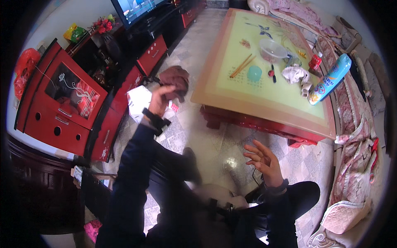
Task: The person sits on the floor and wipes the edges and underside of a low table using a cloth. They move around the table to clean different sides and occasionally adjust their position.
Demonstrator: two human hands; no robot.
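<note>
My left hand is stretched forward on the left side, with a dark reddish-brown cloth at its fingers; it looks gripped, partly hidden behind them. A white object shows just behind that hand, above the tiled floor. My right hand is raised in front of the low table's near side, its fingers apart and nothing in them. Both wrists wear dark bands. On the yellow-green table top lie a pair of wooden chopsticks, a clear plastic bowl, a crumpled whitish cloth and a blue spray can.
A red cabinet with a glass door stands at the left, beside a long black and red TV stand. A sofa with a patterned cover runs along the right. A small red bottle stands near the table's right edge.
</note>
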